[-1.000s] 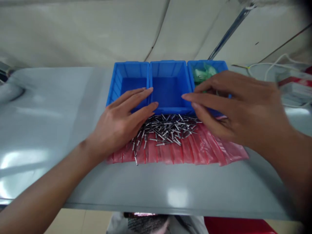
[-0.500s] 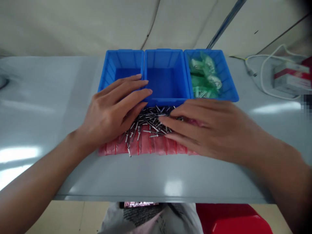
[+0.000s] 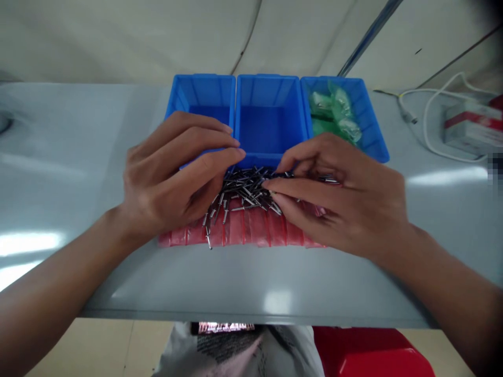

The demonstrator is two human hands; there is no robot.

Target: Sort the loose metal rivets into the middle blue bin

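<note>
A loose pile of shiny blind rivets (image 3: pixel 245 191) lies over a row of pink plastic bags (image 3: pixel 251 230) on the grey table. My left hand (image 3: pixel 168 175) arches over the left side of the pile, open, with its fingers stretched toward the middle blue bin (image 3: pixel 271 128); nothing shows in it. On the right of the pile, my right hand (image 3: pixel 346 196) is closed in a pinch, thumb and forefinger meeting among the rivets. What looks like a rivet is at those fingertips, mostly hidden. A few more rivets show beyond its knuckles.
A left blue bin (image 3: pixel 204 86) stands beside the middle one, partly hidden by my left hand. The right blue bin (image 3: pixel 371 136) holds green plastic bags (image 3: pixel 334 112). Farther right are a white cable (image 3: pixel 428 125) and a red-and-white box (image 3: pixel 473 125). A red stool (image 3: pixel 369 351) is below the table edge.
My right hand has gone from flattened fingers over the pile to a raised-knuckle pinch at the rivets. My left hand has shifted slightly left. The view has tilted a little.
</note>
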